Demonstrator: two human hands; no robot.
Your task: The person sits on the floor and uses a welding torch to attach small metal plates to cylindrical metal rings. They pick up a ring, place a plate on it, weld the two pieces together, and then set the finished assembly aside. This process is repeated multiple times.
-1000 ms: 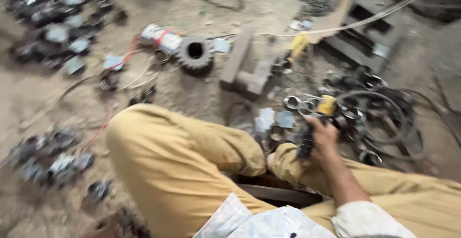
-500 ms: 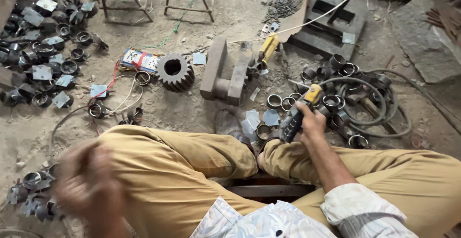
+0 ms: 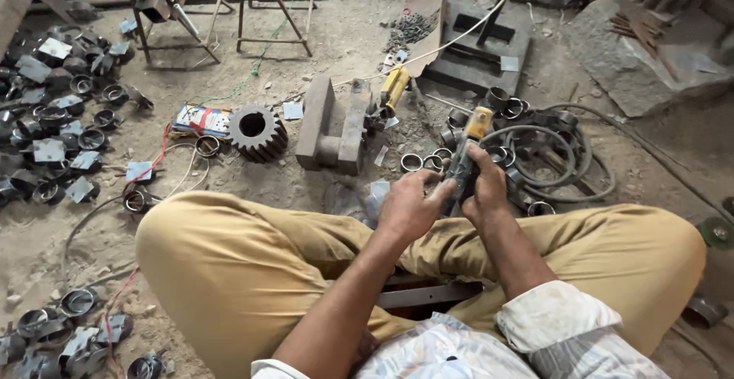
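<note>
The right hand (image 3: 488,189) grips a yellow-tipped tool (image 3: 466,153) with closed fingers. The left hand (image 3: 409,207) touches the tool's lower part, fingers curled around it, above metal rings (image 3: 428,161).

Counted: one dark toothed gear (image 3: 258,131) on the ground, two yellow-handled tools (image 3: 395,89), two metal stands (image 3: 275,8) at far edge, three loose rings (image 3: 411,162) by right hand (image 3: 486,190)

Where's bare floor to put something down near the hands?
Bare dirt lies between the large gear and the left knee, and between the stool legs and the steel block. Crowded: rings and hose beyond both hands, and metal parts far left.
</note>
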